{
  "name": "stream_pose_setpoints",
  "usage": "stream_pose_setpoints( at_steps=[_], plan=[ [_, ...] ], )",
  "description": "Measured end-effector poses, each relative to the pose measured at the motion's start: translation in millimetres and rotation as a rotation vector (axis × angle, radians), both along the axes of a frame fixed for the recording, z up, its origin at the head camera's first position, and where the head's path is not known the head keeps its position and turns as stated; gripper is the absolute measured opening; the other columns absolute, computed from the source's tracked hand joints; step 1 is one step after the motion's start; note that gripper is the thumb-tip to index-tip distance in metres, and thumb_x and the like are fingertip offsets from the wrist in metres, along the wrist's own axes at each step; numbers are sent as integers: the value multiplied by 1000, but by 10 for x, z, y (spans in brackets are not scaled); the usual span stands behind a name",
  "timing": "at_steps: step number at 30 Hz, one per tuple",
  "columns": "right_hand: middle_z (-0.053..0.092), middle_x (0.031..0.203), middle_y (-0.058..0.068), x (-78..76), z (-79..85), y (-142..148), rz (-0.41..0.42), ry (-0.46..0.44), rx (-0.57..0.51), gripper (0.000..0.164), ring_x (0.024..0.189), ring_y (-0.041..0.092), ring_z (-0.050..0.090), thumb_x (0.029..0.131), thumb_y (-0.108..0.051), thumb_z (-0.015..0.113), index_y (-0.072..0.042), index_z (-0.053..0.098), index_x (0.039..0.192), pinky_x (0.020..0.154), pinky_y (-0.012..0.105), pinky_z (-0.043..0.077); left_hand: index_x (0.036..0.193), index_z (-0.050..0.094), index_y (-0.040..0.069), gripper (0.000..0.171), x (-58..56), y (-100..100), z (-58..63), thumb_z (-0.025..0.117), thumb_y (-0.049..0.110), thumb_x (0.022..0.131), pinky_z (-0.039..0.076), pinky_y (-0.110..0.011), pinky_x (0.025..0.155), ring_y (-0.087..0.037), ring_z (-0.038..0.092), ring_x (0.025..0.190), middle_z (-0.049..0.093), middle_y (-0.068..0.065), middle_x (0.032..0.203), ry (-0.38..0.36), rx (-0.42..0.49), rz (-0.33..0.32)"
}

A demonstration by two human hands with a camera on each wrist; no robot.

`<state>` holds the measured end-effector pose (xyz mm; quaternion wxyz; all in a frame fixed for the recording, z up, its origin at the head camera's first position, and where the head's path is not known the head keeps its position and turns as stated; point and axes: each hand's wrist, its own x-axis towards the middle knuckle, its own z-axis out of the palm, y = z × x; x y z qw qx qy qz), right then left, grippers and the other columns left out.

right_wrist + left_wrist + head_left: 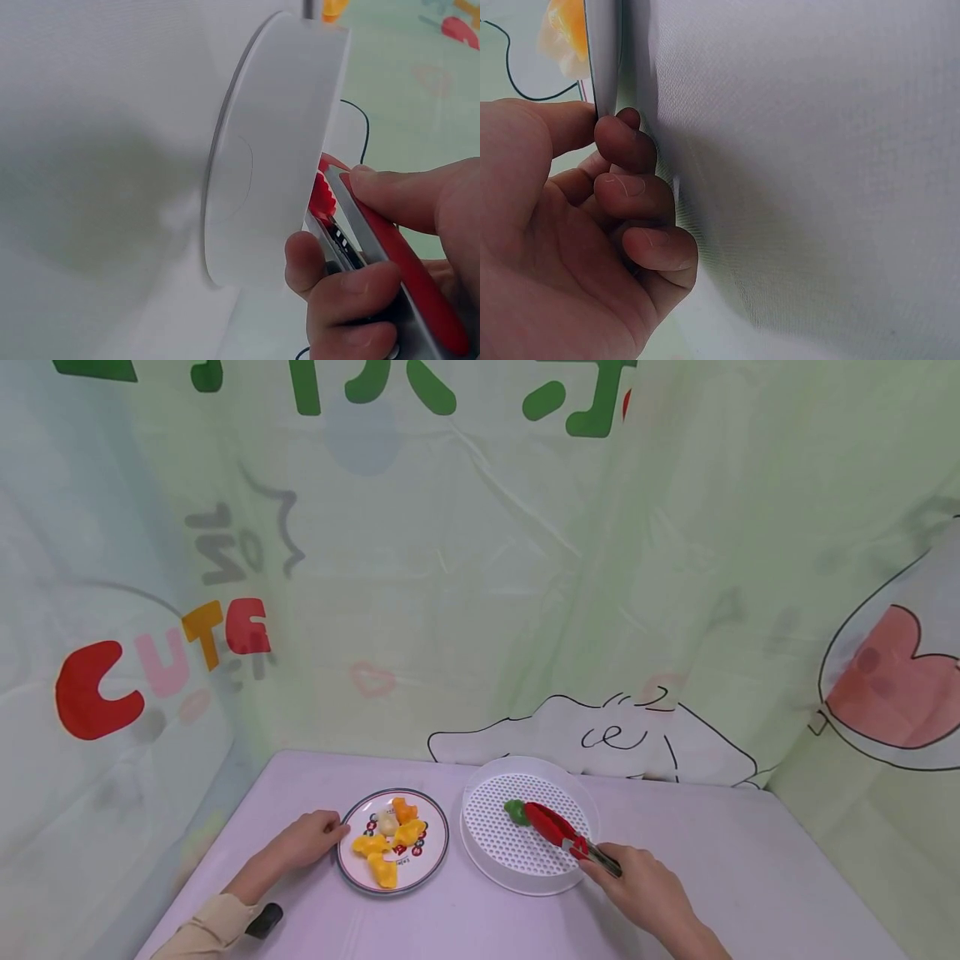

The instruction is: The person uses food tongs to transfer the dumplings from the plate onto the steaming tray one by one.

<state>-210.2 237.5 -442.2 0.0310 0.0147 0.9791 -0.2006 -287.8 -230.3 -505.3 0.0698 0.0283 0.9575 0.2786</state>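
Basket: the round white basket (495, 870), with many small holes in its floor, stands on the table (712, 852); I take it as my landmark.
Green piece: it lies inside the basket, a little behind the middle of the floor, just at the red ends of the tongs (551, 824). I point to it here: green piece (516, 812).
Tongs: they slant over the basket's near right wall, tips inside, handle outside. Probably they are held so because the wall is high and a long tool reaches over it easily. Whether the tips squeeze the green piece or only touch it, I cannot tell.
Right hand: the right hand (645, 885) is just outside the basket, near right; thumb and curled fingers clamp the handle from two sides, which seems good for controlling the tips.
Plate: the plate (423, 866) sits just left of the basket, apart from it, bearing three yellow pieces (383, 870), an orange piece (405, 811) and a pale piece (387, 823).
Left hand: left of the basket, beyond the plate, the left hand (311, 837) pinches the plate's rim between thumb and forefinger, other fingers curled close together, I suppose to steady it.
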Motion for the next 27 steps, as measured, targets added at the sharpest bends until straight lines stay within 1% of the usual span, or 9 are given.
stream_pose_setpoints(
  at_steps=[5, 10, 15, 18, 21, 24, 27],
  plan=[
    [53, 68, -1, 4, 8, -2, -4, -1, 7, 56, 65, 14, 48, 89, -46, 72, -2, 68, 123, 56, 30, 39, 84, 58, 10, 22, -19, 3, -11, 63, 25, 99, 39, -26, 62, -15, 49, 68, 50, -2, 70, 0, 2, -1],
    [53, 69, 0, 25, 51, 2, -16, 14, 21, 62, 67, 15, 49, 87, -51, 72, -1, 66, 123, 56, 30, 39, 84, 58, 10, 22, -26, -4, -9, 62, 26, 99, 38, -27, 62, -15, 49, 69, 50, -2, 70, -14, -6, 1],
    [64, 84, 1, 47, 132, -32, -8, 51, 32, 67, 74, 17, 53, 85, -56, 71, -2, 64, 125, 59, 32, 44, 85, 58, 10, 22, -16, -12, 9, 61, 26, 100, 38, -28, 63, -15, 48, 69, 50, -2, 70, -20, -5, -7],
    [70, 97, 3, 65, 192, -104, 14, 71, 29, 68, 79, 17, 57, 85, -58, 71, -3, 65, 125, 65, 36, 51, 85, 58, 10, 22, -16, -16, 6, 61, 26, 100, 38, -29, 63, -16, 48, 69, 50, -2, 70, -21, -3, -8],
    [72, 104, 5, 81, 252, -216, 54, 108, 38, 67, 85, 18, 62, 85, -57, 72, -3, 66, 124, 74, 42, 55, 84, 58, 10, 22, -14, -15, -2, 62, 26, 100, 38, -28, 62, -15, 48, 68, 50, -2, 70, -16, 1, -5],
    [72, 105, 5, 78, 308, -359, 97, 140, 53, 66, 88, 18, 63, 84, -56, 73, -4, 66, 124, 77, 44, 55, 84, 57, 10, 22, -12, -14, -7, 62, 25, 100, 38, -27, 62, -15, 48, 68, 49, -2, 70, -7, 4, -2],
    [70, 97, 2, 62, 360, -522, 128, 145, 54, 67, 82, 15, 59, 83, -54, 75, -4, 65, 126, 71, 39, 53, 84, 57, 9, 23, 2, -4, 14, 62, 24, 100, 38, -28, 62, -15, 48, 68, 49, -2, 69, -1, 8, -2]
  ],
)
